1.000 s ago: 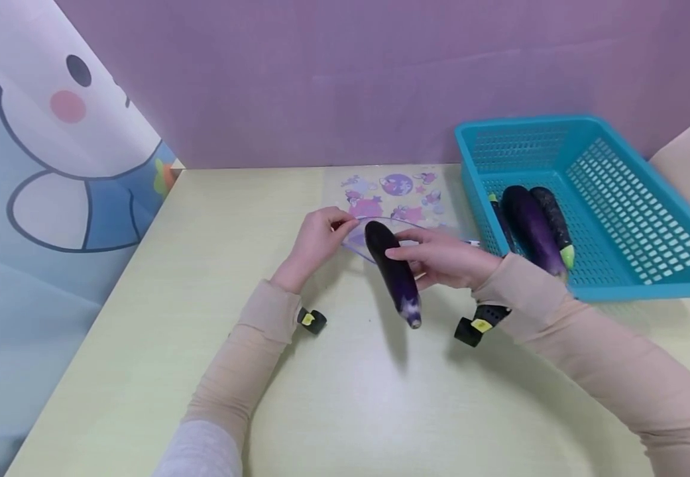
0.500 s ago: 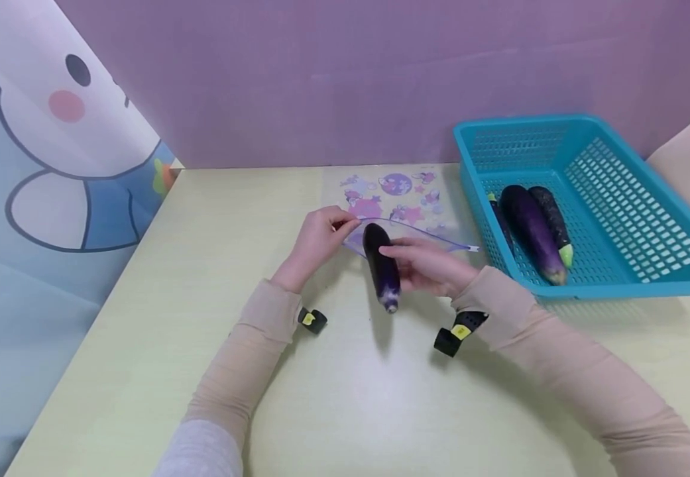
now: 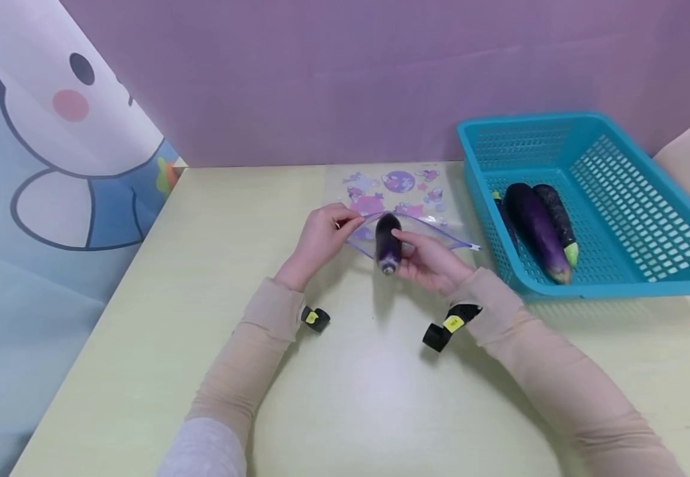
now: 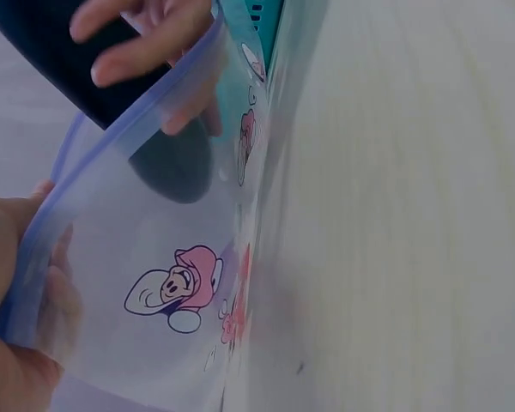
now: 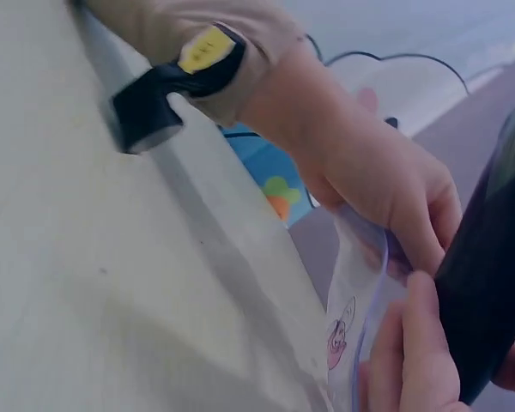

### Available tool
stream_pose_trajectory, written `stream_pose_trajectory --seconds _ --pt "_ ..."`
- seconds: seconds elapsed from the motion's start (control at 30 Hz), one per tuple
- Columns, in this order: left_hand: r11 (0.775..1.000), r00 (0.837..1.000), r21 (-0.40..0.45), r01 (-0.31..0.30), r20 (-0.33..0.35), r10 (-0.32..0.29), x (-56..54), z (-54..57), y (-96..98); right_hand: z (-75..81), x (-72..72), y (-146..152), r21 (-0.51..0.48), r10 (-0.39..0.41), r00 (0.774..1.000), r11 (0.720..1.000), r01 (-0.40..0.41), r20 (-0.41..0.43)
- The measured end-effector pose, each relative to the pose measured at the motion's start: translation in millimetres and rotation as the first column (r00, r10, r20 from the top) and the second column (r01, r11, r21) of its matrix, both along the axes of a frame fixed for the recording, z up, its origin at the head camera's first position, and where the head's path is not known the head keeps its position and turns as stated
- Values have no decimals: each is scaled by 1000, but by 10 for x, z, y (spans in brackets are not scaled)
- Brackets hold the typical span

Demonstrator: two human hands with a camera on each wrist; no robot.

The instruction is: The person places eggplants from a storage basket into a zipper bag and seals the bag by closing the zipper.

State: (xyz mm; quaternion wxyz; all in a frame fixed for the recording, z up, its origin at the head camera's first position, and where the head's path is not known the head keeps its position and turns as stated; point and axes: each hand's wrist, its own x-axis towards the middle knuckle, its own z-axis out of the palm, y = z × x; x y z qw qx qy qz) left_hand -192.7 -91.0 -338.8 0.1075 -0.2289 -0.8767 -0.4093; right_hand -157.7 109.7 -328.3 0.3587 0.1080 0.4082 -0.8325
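My right hand (image 3: 428, 262) grips a dark purple eggplant (image 3: 388, 245), its stem end toward me. The far end of the eggplant is inside the mouth of a clear zip bag (image 3: 401, 182) printed with pink and purple cartoon figures. At the left of the bag's mouth, my left hand (image 3: 323, 235) pinches the purple-edged rim. In the left wrist view, the eggplant's rounded tip (image 4: 176, 167) shows through the clear plastic, and some right-hand fingers (image 4: 142, 56) lie at the rim. A white slider (image 3: 474, 247) sits at the right end of the zip.
A blue plastic basket (image 3: 637, 289) stands at the right, with a large purple eggplant (image 3: 535, 228), a darker green-tipped one (image 3: 556, 218) and a thin one (image 3: 504, 218) inside. A purple backdrop (image 3: 321, 79) rises behind the pale table (image 3: 345, 397).
My right hand has moved forward and turned the eggplant, so its far end has passed from in front of the bag's mouth into it. My left hand keeps its pinch on the rim.
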Motion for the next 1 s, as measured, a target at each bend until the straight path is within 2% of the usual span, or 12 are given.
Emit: stream_pose_trajectory --seconds 0.1,0.23,0.47,0.67,0.77,0.9,0.93,0.97,1.0 --pt "1000 1000 11 0 -6 0 11 4 11 -21 -46 8 -43 -100 990 994 104 97" --pt "1000 1000 15 3 -18 -3 28 14 19 -62 -111 -20 -25 -178 974 983 183 142" --pt "1000 999 13 25 -45 -24 14 23 31 -106 -231 -95 5 -181 980 983 182 77" --pt "999 998 11 46 -48 -45 0 16 51 -146 -350 -154 -22 -196 980 980 197 43" --pt "999 998 -4 54 -42 -54 23 9 48 -153 -396 -202 -2 -229 971 973 229 69" --pt "998 997 -11 66 -46 -67 33 1 52 -135 -458 -261 32 -293 944 956 292 149" --pt "998 997 -7 67 -45 -67 33 -1 54 -146 -473 -264 25 -301 939 953 301 163" --pt "998 997 -3 67 -42 -67 32 -2 57 -177 -471 -234 -141 -293 925 933 332 241" --pt "998 997 2 66 -37 -66 32 -3 58 -203 -492 -234 -156 -297 920 927 342 255"
